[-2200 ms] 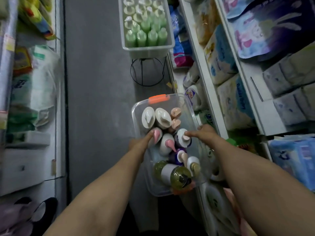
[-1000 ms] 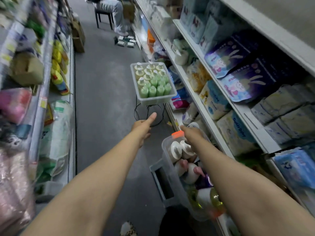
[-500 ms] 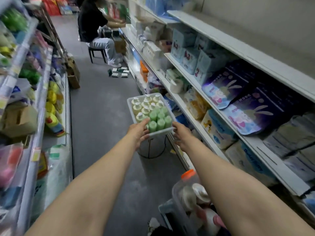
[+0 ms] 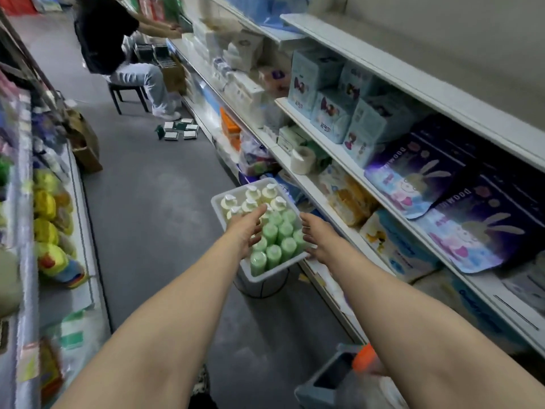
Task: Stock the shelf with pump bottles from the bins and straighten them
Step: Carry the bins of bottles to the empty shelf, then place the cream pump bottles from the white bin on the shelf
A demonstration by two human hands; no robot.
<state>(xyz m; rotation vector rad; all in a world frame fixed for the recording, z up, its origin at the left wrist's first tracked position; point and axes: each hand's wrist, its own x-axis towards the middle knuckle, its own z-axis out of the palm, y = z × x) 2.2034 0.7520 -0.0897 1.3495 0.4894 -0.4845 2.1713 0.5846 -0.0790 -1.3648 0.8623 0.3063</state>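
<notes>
Reaching down a narrow shop aisle, I have both arms stretched toward a white bin [image 4: 267,277] of pump bottles [image 4: 273,255] that sits raised on a thin wire stand [image 4: 263,292], just beside the long shelf [image 4: 339,199] on my right. My left hand [image 4: 246,231] hovers over the bin with fingers loosely spread, gripping nothing, fingertips above the bottle tops; my right hand [image 4: 320,240] lies at the bin's near right corner, fingers relaxed, and whether it touches the rim I cannot tell. Judging by the stand, the bin is lifted to an easy height and parked close to the shelf so bottles can go straight across. The bottles stand upright in tight rows: pale green ones with smooth rounded caps nearest me, cream ones with white pump heads [image 4: 249,205] behind. The bin looks like rigid, glossy plastic with a rolled lip. A second bin with an orange clip [image 4: 364,360] shows at the lower edge, blurred. Soft printed packs [image 4: 418,178] and square boxes [image 4: 333,113] fill the shelf tiers, and another person sits on a stool [image 4: 128,90] further along.
</notes>
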